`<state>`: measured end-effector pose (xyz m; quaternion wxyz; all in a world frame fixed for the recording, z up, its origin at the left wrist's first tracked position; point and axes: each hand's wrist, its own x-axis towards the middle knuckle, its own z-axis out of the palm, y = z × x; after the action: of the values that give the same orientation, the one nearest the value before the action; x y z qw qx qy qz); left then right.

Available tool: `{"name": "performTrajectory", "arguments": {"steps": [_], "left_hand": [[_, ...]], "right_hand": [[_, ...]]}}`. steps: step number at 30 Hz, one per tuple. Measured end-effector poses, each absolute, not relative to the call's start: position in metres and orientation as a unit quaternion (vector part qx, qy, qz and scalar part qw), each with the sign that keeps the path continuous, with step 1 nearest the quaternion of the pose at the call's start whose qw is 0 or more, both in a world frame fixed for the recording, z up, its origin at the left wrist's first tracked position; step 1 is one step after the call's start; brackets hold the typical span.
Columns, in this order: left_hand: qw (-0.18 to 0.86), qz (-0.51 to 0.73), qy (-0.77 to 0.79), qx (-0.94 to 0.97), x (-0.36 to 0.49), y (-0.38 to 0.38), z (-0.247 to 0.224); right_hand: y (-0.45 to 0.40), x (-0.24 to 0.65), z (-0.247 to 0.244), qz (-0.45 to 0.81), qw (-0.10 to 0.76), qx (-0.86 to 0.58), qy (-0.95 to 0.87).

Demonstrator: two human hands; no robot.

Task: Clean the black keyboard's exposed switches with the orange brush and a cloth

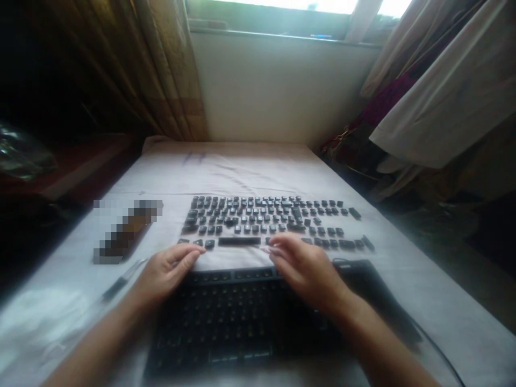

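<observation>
A dark keyboard base (226,322) with its keycaps off lies on the cloth in front of me. Beyond it, loose black keycaps (242,219) are spread in keyboard-like rows, with the long space bar (239,241) in the nearest row. My left hand (171,266) is closed, thumb and forefinger together beside the left end of that row; what they pinch, if anything, I cannot make out. Over the keyboard's top edge, right of the space bar, my right hand (304,269) is closed with curled fingertips. Something pale shows at those tips, too blurred to name.
A small tool with a dark end (115,288) lies left of my left hand, below a pixelated object (129,231). A cable (439,352) runs off the keyboard's right side. Curtains (161,70) and hanging cloth (447,102) flank the bed-like surface (250,166).
</observation>
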<state>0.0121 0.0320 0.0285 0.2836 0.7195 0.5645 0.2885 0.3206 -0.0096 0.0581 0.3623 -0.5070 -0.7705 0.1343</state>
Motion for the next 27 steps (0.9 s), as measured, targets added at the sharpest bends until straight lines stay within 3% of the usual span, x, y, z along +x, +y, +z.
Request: {"name": "performTrajectory", "arguments": {"steps": [11,27], "left_hand": [[0.278,0.346,0.578,0.684,-0.008,0.010,0.004],[0.301,0.355,0.568,0.679,0.003,0.005,0.015]], "right_hand": [[-0.022,0.300,0.029,0.046,0.336,-0.458,-0.822],[-0.023,0.295,0.023,0.023,0.288,-0.456,-0.842]]}}
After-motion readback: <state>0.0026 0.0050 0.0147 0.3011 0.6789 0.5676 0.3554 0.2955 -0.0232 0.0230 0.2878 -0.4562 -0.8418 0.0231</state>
